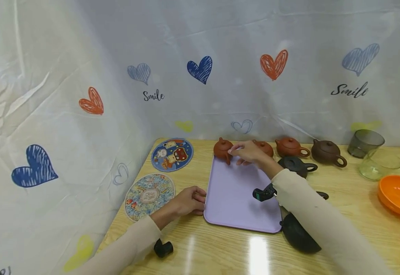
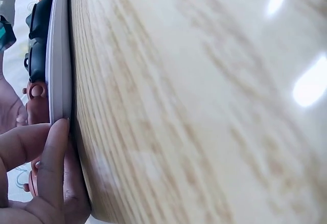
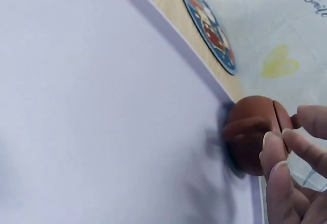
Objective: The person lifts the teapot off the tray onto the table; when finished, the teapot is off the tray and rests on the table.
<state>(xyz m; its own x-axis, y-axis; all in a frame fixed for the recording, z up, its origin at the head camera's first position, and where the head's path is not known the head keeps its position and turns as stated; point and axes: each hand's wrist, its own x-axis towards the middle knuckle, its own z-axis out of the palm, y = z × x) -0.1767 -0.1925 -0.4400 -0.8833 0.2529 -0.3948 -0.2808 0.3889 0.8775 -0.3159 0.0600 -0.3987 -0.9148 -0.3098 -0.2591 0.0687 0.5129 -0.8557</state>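
I saw the pot (image 1: 221, 148) at the tray's (image 1: 234, 212) far left corner, just left of the fingertips of the right hand (image 1: 250, 152), its handle or spout (image 1: 228, 159) pointing nearward. That hand was nearer, its forearm across the tray from the right. Its half-bent, slightly spread fingers met the pot by the lid (image 3: 284, 116); I couldn't tell whether they gripped. The left hand's (image 1: 187, 200) bent fingers touched the tray's left rim, their hold unclear.

Matt teapot (image 1: 222, 147), smooth tray (image 1: 236, 202)
The teapot looks like clay, the tray plastic; the wood-grained tabletop (image 1: 220, 248) is glossy.
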